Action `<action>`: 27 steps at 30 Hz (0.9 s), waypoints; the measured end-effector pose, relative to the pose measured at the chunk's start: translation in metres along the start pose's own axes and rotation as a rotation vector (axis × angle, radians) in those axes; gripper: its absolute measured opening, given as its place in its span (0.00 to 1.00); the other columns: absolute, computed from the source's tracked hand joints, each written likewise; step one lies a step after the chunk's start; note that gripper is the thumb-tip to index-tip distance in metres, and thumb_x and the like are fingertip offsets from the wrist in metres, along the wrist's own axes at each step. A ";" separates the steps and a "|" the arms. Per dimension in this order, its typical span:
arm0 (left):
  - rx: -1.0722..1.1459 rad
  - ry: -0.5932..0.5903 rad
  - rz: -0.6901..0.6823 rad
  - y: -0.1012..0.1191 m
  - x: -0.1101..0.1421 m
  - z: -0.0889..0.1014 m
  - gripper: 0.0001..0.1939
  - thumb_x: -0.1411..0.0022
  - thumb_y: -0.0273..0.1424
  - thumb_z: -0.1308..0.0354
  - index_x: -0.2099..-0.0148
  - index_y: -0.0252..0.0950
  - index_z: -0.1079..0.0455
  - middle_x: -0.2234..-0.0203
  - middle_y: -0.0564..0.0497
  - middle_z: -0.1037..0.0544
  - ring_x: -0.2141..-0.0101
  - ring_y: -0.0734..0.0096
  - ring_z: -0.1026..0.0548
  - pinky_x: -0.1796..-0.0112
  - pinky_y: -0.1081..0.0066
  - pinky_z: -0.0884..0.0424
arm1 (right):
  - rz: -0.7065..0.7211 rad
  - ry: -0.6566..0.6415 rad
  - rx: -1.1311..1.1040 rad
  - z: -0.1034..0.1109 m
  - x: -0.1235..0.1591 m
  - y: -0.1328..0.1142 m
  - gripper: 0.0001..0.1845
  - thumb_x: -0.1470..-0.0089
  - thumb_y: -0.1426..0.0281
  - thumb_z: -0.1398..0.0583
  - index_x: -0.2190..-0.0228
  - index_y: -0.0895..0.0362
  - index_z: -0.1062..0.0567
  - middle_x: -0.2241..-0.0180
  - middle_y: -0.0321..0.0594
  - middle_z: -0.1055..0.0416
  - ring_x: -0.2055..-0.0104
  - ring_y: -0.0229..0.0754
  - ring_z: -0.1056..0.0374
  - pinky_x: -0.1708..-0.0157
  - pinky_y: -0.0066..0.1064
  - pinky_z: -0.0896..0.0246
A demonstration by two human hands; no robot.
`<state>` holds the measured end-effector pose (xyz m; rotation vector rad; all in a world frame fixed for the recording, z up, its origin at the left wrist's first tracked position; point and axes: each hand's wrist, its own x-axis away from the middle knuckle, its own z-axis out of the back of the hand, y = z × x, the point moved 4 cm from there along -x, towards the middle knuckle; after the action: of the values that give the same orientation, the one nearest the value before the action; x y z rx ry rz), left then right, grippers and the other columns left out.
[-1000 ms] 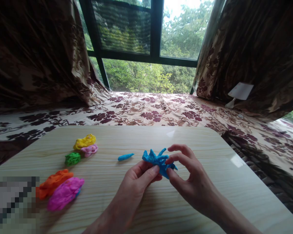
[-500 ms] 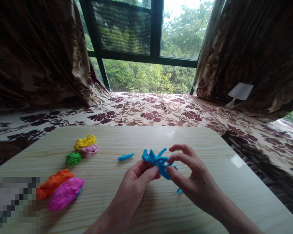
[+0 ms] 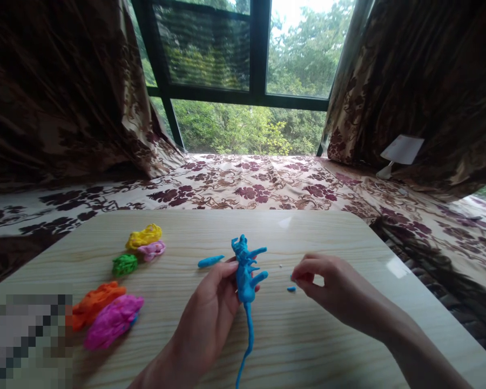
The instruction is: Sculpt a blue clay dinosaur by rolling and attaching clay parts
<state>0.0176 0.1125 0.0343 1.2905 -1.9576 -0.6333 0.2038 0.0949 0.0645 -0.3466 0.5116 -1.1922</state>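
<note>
A blue modelling-clay figure [image 3: 246, 286] with stubby limbs and a long thin tail is in my left hand [image 3: 214, 300], whose thumb and fingers close around its left side. The tail hangs toward the bottom edge of the view. To the right, my right hand [image 3: 322, 278] is low over the table, its thumb and fingertips pinched on a small bit of blue clay [image 3: 292, 277] that barely shows. Just below those fingertips lies a short blue clay piece [image 3: 291, 289]. A blue clay roll [image 3: 210, 261] with a pointed end rests left of the figure.
On the table [image 3: 178, 335], at the left, are yellow clay [image 3: 144, 236], pale pink clay [image 3: 152, 250], green clay [image 3: 125, 265], orange clay [image 3: 97, 305] and bright pink clay [image 3: 114, 321]. A tiny pale speck [image 3: 281, 265] lies near my right hand. Behind, a lamp [image 3: 403, 149] stands on flowered cloth.
My left hand has turned the clay figure upright, so its limbs point right and its tail shows. My right hand has left the figure and moved right, down to the small pieces.
</note>
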 end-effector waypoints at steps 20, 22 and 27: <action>-0.022 -0.063 -0.046 0.004 0.006 -0.006 0.14 0.42 0.27 0.52 0.58 0.32 0.28 0.62 0.47 0.25 0.66 0.72 0.29 0.62 0.69 0.30 | 0.083 0.070 0.004 -0.006 -0.001 -0.015 0.08 0.49 0.77 0.44 0.71 0.53 0.28 0.71 0.35 0.32 0.69 0.37 0.36 0.69 0.28 0.42; -0.020 -0.087 -0.042 0.005 0.007 -0.007 0.14 0.42 0.27 0.52 0.58 0.33 0.28 0.62 0.47 0.25 0.67 0.72 0.29 0.63 0.70 0.30 | 0.104 0.137 -0.134 -0.001 -0.002 -0.020 0.07 0.49 0.77 0.44 0.68 0.53 0.29 0.71 0.34 0.32 0.69 0.36 0.36 0.68 0.28 0.41; -0.026 -0.124 -0.043 0.004 0.007 -0.006 0.14 0.41 0.28 0.52 0.57 0.33 0.28 0.60 0.46 0.26 0.64 0.70 0.29 0.62 0.69 0.31 | 0.190 0.233 -0.355 0.007 -0.001 -0.032 0.13 0.47 0.78 0.45 0.61 0.53 0.29 0.68 0.36 0.32 0.67 0.35 0.35 0.67 0.28 0.38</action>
<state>0.0184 0.1076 0.0433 1.3077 -2.0190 -0.7738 0.1821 0.0849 0.0874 -0.4530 0.9442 -0.9603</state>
